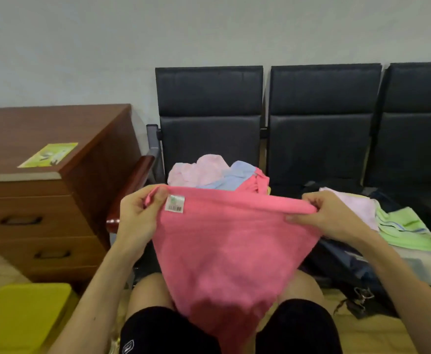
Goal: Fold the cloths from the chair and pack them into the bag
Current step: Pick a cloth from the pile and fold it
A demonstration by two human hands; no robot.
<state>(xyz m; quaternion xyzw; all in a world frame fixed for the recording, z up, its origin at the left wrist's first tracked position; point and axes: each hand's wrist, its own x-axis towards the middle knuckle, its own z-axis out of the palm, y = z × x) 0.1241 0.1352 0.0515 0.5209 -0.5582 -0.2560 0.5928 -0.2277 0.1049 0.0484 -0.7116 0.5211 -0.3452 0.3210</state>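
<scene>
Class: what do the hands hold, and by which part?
The pink towel, by its top edge: left hand at the labelled corner, right hand at the other.

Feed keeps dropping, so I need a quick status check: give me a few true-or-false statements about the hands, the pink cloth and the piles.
1. The left hand and the right hand both grip the pink cloth at its top edge. True.
2. The barcode label sits beside the right hand. False: it is beside the left hand's thumb.
3. Behind the pink cloth, loose cloths are heaped on the chair. True.
4. The green cloth lies on the wooden cabinet. False: it lies on the folded stack at the right, away from the cabinet.
</scene>
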